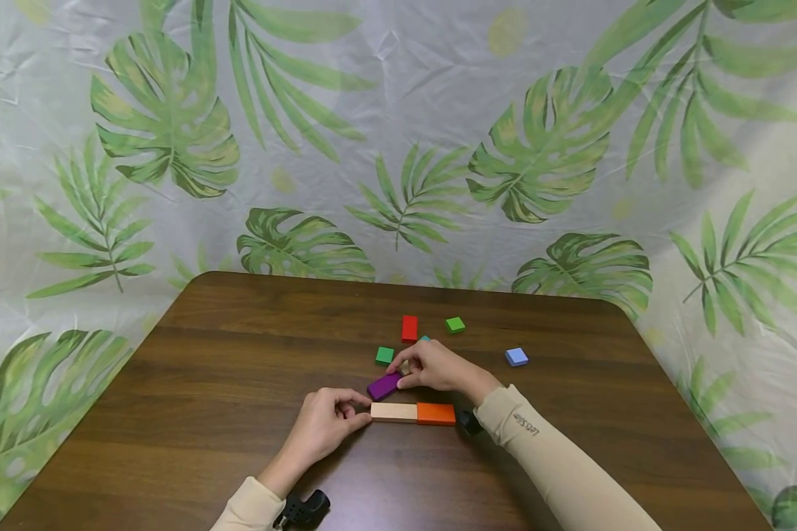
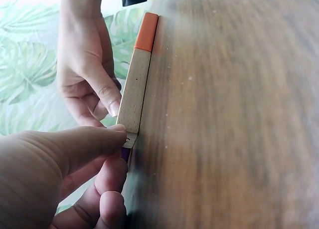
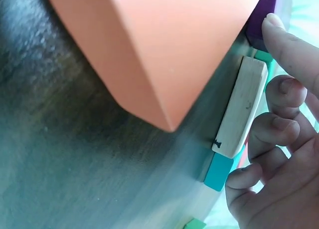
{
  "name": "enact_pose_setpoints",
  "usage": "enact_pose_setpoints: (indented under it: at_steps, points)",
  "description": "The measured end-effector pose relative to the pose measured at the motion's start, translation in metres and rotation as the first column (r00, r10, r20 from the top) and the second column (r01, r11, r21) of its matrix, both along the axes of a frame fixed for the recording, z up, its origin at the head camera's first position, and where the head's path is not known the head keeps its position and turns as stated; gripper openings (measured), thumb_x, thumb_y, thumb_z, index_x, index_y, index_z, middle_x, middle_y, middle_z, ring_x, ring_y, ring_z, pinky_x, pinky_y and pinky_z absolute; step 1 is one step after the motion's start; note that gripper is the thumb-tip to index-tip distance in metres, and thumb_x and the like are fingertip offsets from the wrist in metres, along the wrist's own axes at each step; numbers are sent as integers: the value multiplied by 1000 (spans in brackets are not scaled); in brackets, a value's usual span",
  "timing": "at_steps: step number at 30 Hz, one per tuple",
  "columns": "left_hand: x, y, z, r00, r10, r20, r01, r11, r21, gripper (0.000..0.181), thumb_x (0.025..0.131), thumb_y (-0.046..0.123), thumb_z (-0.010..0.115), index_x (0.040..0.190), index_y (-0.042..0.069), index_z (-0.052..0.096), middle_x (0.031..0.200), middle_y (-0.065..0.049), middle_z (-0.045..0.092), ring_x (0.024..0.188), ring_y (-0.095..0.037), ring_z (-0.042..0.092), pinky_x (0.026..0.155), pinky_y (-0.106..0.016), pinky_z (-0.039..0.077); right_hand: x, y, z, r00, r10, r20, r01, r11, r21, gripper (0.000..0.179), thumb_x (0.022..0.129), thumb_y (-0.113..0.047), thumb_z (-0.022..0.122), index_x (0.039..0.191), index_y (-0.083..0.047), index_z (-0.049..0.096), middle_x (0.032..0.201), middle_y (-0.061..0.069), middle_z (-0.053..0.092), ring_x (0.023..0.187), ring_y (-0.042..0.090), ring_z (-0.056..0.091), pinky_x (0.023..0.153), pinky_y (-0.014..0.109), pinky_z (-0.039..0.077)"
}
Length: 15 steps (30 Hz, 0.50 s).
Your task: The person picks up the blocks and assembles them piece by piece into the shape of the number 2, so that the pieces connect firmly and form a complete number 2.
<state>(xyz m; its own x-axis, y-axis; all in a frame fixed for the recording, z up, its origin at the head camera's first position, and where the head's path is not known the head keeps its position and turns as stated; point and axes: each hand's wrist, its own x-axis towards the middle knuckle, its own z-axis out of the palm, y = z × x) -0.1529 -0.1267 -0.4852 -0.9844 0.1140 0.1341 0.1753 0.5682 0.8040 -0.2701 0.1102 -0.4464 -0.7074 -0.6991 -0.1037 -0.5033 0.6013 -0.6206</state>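
A plain wooden block (image 1: 394, 413) lies end to end with an orange block (image 1: 436, 414), forming a straight row on the table. My left hand (image 1: 328, 422) holds the left end of the wooden block between thumb and curled fingers. Just behind this row, a purple block (image 1: 384, 386) sits at a slant. My right hand (image 1: 433, 366) pinches it, with the thumb (image 3: 286, 42) against its near side and the index finger at its far side. Another plain wooden block (image 3: 241, 107) shows beneath the right fingers in the right wrist view; in the head view that hand mostly covers it.
Beyond the hands lie a red block (image 1: 409, 329), a light green block (image 1: 454, 325), a dark green block (image 1: 384, 356) and a partly hidden teal block (image 3: 219, 171). A light blue block (image 1: 516, 357) stands off to the right. Behind the brown table (image 1: 239, 339) hangs a leaf-print cloth (image 1: 425, 96).
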Motion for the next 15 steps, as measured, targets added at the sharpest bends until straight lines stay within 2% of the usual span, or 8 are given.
enact_pose_setpoints:
  at_steps: [15]
  points:
    - [1, 0, 2, 1000, -3, -17, 3, 1000, 15, 11, 84, 16, 92, 91, 20, 84, 63, 9, 61, 54, 1, 46, 53, -20, 37, 5, -2, -3, 999, 33, 8, -32, 998, -60, 21, 96, -14, 82, 117, -11, 82, 60, -6, 40, 55, 4, 32, 58, 18, 31]
